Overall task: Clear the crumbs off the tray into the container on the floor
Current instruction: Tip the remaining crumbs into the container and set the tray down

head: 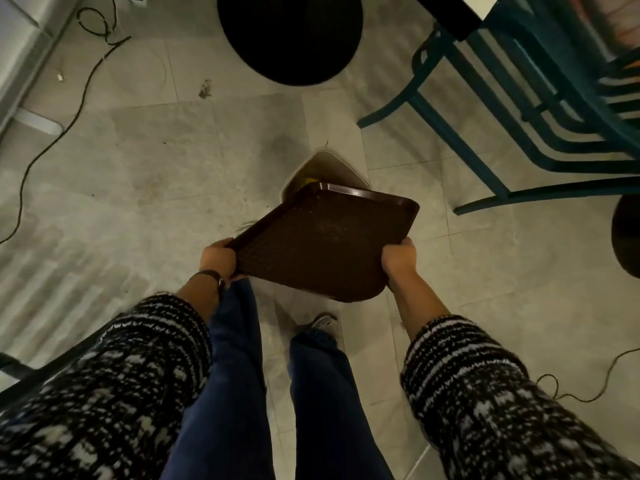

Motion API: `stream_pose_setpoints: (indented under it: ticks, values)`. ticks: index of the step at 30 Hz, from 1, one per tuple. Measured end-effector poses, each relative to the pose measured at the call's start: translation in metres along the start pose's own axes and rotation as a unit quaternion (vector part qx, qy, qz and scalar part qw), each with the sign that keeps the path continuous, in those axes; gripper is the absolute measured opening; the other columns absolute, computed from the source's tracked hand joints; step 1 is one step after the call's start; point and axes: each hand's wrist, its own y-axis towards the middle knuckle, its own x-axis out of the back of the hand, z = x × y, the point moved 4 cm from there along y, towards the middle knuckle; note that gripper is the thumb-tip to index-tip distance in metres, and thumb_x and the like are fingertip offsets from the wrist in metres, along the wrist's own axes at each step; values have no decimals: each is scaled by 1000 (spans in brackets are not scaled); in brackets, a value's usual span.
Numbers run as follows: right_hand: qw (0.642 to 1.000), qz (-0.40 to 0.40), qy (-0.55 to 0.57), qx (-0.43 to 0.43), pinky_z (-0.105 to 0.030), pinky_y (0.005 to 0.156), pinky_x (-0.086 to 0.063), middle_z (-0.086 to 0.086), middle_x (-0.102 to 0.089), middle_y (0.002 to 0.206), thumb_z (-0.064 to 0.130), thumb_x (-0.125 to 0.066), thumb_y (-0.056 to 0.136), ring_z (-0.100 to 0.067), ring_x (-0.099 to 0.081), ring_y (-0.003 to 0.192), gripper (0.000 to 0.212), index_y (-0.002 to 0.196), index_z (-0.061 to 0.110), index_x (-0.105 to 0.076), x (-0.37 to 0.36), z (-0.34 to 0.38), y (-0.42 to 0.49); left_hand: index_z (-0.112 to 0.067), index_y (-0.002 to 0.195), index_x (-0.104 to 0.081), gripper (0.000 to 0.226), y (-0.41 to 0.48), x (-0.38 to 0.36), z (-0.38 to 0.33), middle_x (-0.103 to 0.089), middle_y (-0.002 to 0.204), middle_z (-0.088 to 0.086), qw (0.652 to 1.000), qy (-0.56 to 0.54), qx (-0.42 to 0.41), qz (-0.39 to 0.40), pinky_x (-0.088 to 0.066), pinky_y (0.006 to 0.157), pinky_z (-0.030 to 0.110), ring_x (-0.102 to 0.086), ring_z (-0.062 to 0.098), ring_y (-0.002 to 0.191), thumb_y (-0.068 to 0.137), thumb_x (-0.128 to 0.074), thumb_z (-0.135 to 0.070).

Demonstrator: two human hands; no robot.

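Now | both grips clamped on tray (325,237) | tilted over container (332,168)

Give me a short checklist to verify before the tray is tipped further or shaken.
1. Left hand grips the dark brown plastic tray: ok.
2. Right hand grips its opposite edge: ok.
3. Tray's far corner is over the beige container on the floor: ok.
4. Tray slopes down toward the container: ok.
5. Pale crumbs gone from the tray: not ok.
6. Room left inside the container: cannot tell.
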Motion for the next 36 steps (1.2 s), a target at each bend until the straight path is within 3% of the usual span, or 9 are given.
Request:
stream_pose_setpoints:
  ticks: [3, 9, 12, 16, 18, 21, 24, 28, 36]
  values:
    - [1000, -6, -1, 10, -52, 92, -51, -20, -61, 115, -7, -41, 78, -38, -59, 103, 44, 119, 3, -52, 1, 8, 12, -13, 124, -58, 36, 7, 1, -7, -57, 124, 16, 1000, 1, 4, -18, -57, 44, 39, -57, 35, 93, 93, -42, -4]
    - [999, 22, -24, 20, -49, 91, -51, -20, -59, 119, -5, -41, 81, -39, -57, 107, 46, 126, 4, -47, 1, 16, 10, -7, 129, -51, 40, -16, 5, -19, -52, 124, 16, 999, 37, -18, -1, -47, 30, 23, -54, 37, 104, 93, -38, 6]
    - [998, 51, -35, 11, -41, 73, -53, -18, -56, 123, 0, -37, 86, -37, -57, 104, 46, 131, 7, -43, 16, 28, -3, -8, 131, -48, 43, -43, 11, -27, -47, 134, 17, 999, 26, -10, 17, -50, 34, 25, -53, 40, 111, 94, -35, 7]
    - [994, 104, -40, 1, -27, 49, -45, -13, -56, 120, 3, -30, 91, -20, -55, 77, 43, 132, 9, -42, 62, 40, -48, -7, 136, -41, 45, -111, 19, -43, -49, 127, 19, 997, 39, -24, 65, -52, 38, 24, -58, 32, 91, 94, -33, 5]
    - [991, 125, -39, 3, -31, 59, -51, -13, -57, 117, 0, -30, 92, -20, -55, 78, 39, 128, 6, -44, 96, 48, -80, -4, 133, -44, 41, -157, 22, -52, -56, 109, 16, 995, 39, -40, 84, -54, 40, 24, -60, 26, 78, 94, -34, 4]
    - [990, 141, -15, 0, -49, 92, -50, -22, -59, 120, -3, -33, 91, -36, -60, 99, 36, 124, 2, -47, 153, 59, -129, -5, 121, -53, 32, -229, 28, -68, -61, 86, 13, 992, 33, -75, 98, -56, 44, 24, -68, 21, 56, 93, -38, 0]
    - [991, 137, 12, -6, -40, 66, -54, -15, -61, 86, 0, -37, 92, -28, -62, 73, 34, 124, -2, -47, 213, 72, -175, -7, 105, -60, 21, -301, 37, -86, -64, 69, 14, 987, 43, -124, 98, -53, 40, 21, -63, 13, 39, 91, -44, -4]
    - [987, 157, 42, 21, -21, 27, -42, -14, -61, 62, 3, -42, 92, -18, -59, 36, 27, 117, -4, -47, 289, 103, -241, -7, 97, -63, 16, -398, 50, -124, -60, 73, 14, 963, 122, -211, 116, -52, 39, 20, -58, 9, 36, 91, -48, -10]
    - [961, 190, 118, 165, -22, 26, -44, -10, -65, 48, 12, -45, 94, -20, -57, 32, 13, 94, 5, -56, 371, 174, -353, -17, 93, -65, 15, -523, 93, -225, -68, 51, 5, 900, 195, -343, 185, -50, 35, 20, -56, 13, 33, 81, -62, -9]
